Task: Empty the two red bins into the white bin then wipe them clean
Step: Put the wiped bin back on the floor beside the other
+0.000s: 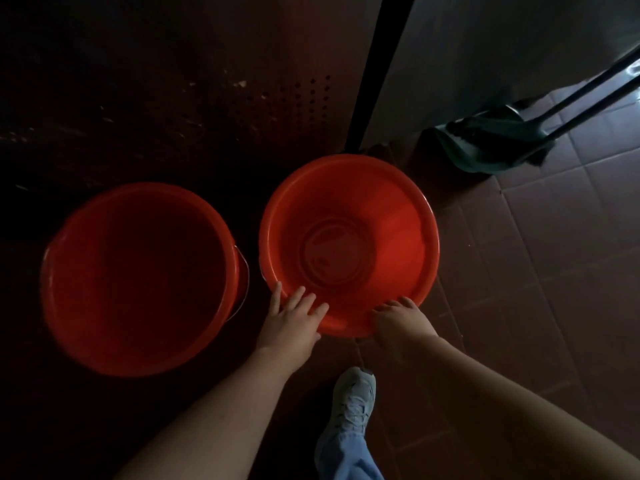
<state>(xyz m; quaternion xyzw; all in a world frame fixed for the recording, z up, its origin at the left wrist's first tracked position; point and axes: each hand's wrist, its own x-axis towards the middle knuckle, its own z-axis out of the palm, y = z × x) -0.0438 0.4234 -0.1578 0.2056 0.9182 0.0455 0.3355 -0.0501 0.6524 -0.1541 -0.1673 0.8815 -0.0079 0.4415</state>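
Observation:
Two round red bins stand side by side on a dim floor. The right red bin [391,216] looks empty inside, its ribbed bottom showing. My left hand [292,320] lies over its near-left rim with fingers spread onto the inner wall. My right hand [401,322] curls over the near rim beside it. The left red bin [138,278] is larger, in shadow, with a thin metal handle on its right side; its contents cannot be made out. No white bin is in view.
A dark green dustpan [485,147] with long dark handles [595,88] leans at the upper right on brown floor tiles. A dark perforated panel [311,102] stands behind the bins. My grey shoe [353,400] is planted just below the right bin.

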